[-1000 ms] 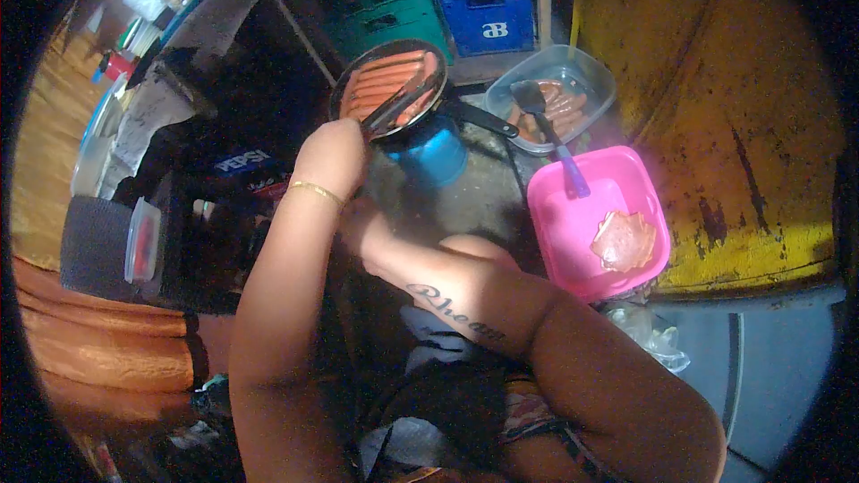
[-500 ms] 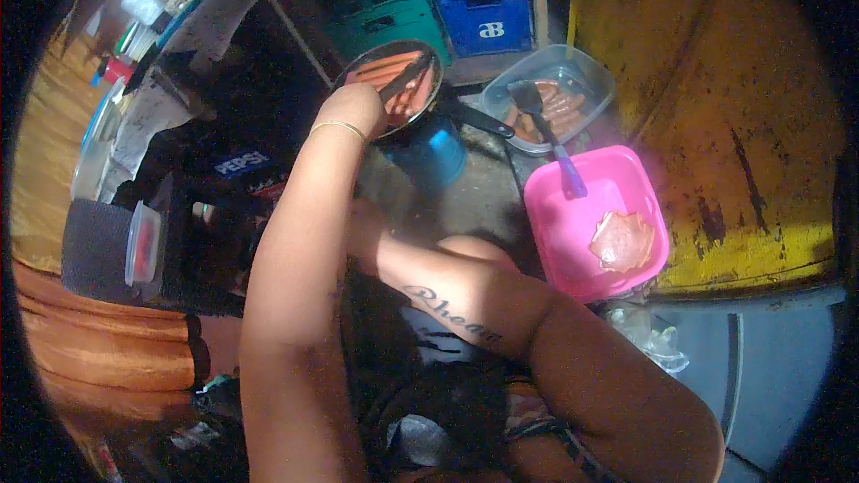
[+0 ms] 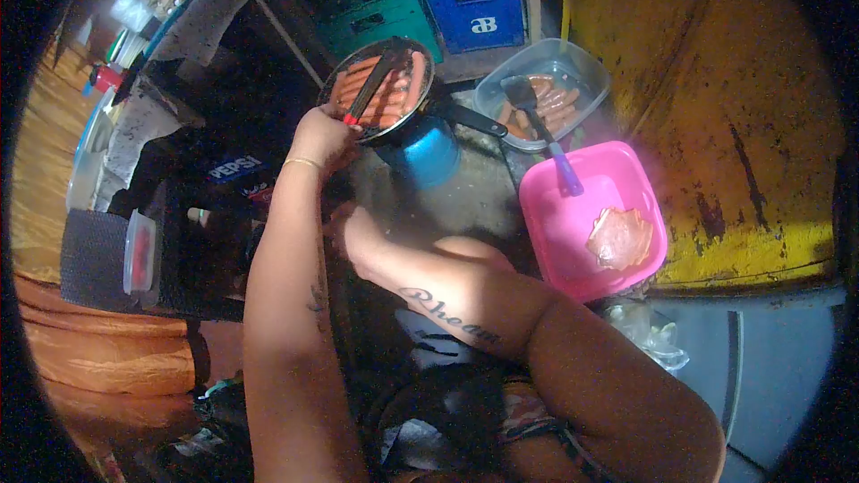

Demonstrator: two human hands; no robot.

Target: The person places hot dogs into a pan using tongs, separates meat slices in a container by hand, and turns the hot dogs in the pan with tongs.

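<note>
My left hand (image 3: 327,136), with a thin bracelet at the wrist, is closed round the red grip of a dark utensil (image 3: 371,82), which looks like tongs. The utensil reaches over several red sausages (image 3: 385,100) lying side by side in a black frying pan (image 3: 428,80). Below the pan, my right hand (image 3: 347,225) is near my left forearm; its fingers are mostly in shadow and what it holds, if anything, is hidden. The pan's black handle (image 3: 479,120) points right, over a blue round object (image 3: 429,156).
Right of the pan, a clear tub (image 3: 595,89) holds sausages, with a purple-handled turner (image 3: 559,156) leaning across to a pink basin (image 3: 564,233) containing flat meat slices (image 3: 619,239). Crates (image 3: 474,13) stand behind. A lidded box (image 3: 140,250) is at left.
My left hand has drawn back down and left from over the pan, exposing the utensil's red grip and more sausages. The sausages' arrangement has shifted. My right hand has hardly moved.
</note>
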